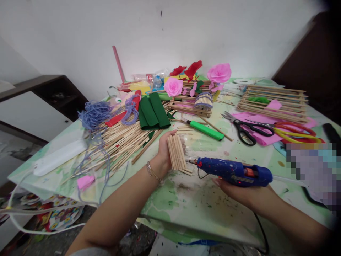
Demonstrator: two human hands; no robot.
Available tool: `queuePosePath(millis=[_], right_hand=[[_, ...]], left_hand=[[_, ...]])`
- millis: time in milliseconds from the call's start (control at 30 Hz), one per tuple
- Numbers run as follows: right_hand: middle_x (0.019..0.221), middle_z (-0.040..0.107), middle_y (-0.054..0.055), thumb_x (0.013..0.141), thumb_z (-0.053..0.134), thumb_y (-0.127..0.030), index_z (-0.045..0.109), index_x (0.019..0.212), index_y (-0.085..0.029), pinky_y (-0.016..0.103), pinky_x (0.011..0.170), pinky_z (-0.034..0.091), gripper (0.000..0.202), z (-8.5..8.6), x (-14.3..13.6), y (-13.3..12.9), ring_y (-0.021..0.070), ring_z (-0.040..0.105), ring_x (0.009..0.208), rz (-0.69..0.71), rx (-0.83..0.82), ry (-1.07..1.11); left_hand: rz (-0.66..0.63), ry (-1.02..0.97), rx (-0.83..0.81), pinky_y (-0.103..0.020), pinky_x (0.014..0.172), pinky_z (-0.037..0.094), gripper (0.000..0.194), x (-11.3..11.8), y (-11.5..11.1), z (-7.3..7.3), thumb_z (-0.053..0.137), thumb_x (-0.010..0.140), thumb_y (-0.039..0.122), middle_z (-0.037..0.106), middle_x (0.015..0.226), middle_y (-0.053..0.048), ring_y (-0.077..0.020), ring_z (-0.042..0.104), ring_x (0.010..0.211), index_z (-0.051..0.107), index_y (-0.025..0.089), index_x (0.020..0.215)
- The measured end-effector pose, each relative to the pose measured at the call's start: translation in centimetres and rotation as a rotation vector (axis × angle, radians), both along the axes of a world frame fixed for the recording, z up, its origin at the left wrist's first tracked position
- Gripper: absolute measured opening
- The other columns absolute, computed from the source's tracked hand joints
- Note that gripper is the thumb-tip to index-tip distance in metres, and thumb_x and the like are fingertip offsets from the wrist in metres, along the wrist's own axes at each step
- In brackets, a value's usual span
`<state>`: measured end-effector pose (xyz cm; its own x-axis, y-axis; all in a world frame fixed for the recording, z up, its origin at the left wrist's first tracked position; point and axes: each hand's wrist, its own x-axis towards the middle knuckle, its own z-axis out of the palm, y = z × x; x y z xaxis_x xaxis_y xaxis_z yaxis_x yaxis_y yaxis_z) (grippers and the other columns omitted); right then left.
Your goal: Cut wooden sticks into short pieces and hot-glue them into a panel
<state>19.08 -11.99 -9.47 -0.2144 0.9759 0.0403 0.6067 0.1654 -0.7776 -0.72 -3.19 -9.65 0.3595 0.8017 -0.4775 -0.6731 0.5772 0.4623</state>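
Note:
My left hand (pixel 164 152) is closed around a small panel of short wooden sticks (pixel 176 152) laid side by side, tilted up above the table. Its fingers are mostly behind the panel. My right hand (pixel 237 192) grips a blue glue gun (pixel 229 171) from below, and a small red light shows on its body. The gun's nozzle points left and is close to the panel's right edge; whether they touch is hard to tell. A few short sticks (pixel 185 172) show just under the panel.
Long sticks (pixel 117 145), purple yarn (pixel 94 114) and green paper (pixel 154 112) lie left of centre. Behind are a green cutter (pixel 206 130) and paper flowers (pixel 218 73). Black-handled scissors (pixel 246 131), pink paper and a stick rack (pixel 274 103) are at the right. A white power strip (pixel 60 158) sits far left.

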Motion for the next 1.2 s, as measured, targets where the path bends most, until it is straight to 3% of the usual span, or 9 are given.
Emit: queuePosePath(millis=[300, 767, 1033, 1200], right_hand=[[0.06, 0.059, -0.003, 0.076, 0.06, -0.035, 0.056, 0.072, -0.024, 0.024, 0.051, 0.052, 0.013, 0.5, 0.3, -0.1, 0.0146, 0.057, 0.055, 0.096, -0.053, 0.089], [0.057, 0.061, -0.002, 0.071, 0.062, -0.03, 0.058, 0.064, -0.023, 0.025, 0.046, 0.052, 0.01, 0.8, 0.1, -0.3, 0.0158, 0.059, 0.05, 0.019, -0.002, 0.062], [0.069, 0.064, 0.001, 0.076, 0.063, -0.029, 0.058, 0.073, -0.021, 0.026, 0.056, 0.054, 0.009, 1.2, 0.4, -0.1, 0.0172, 0.063, 0.063, 0.166, -0.036, 0.088], [0.068, 0.063, -0.001, 0.075, 0.061, -0.029, 0.056, 0.073, -0.024, 0.027, 0.054, 0.054, 0.008, 1.3, 0.2, 0.0, 0.0171, 0.062, 0.061, 0.145, -0.079, 0.14]], left_hand=[[-0.001, -0.037, 0.014, -0.021, 0.025, 0.024, 0.05, -0.1, 0.0, 0.0, 0.032, 0.089, 0.033, 0.026, 0.033, 0.003, -0.0089, 0.024, 0.024, 0.028, 0.021, 0.04], [0.011, 0.0, 0.012, -0.021, 0.025, 0.026, 0.05, -0.1, 0.0, -0.1, 0.035, 0.088, 0.033, 0.028, 0.032, 0.003, -0.0086, 0.024, 0.024, 0.03, 0.021, 0.04], [0.024, -0.013, 0.014, -0.022, 0.025, 0.025, 0.05, -0.3, 0.0, 0.0, 0.031, 0.089, 0.033, 0.028, 0.033, 0.003, -0.01, 0.027, 0.024, 0.029, 0.022, 0.041], [0.028, -0.009, -0.005, -0.022, 0.026, 0.024, 0.049, -0.3, 0.0, 0.1, 0.034, 0.089, 0.033, 0.027, 0.034, 0.003, -0.0096, 0.025, 0.024, 0.027, 0.022, 0.042]])
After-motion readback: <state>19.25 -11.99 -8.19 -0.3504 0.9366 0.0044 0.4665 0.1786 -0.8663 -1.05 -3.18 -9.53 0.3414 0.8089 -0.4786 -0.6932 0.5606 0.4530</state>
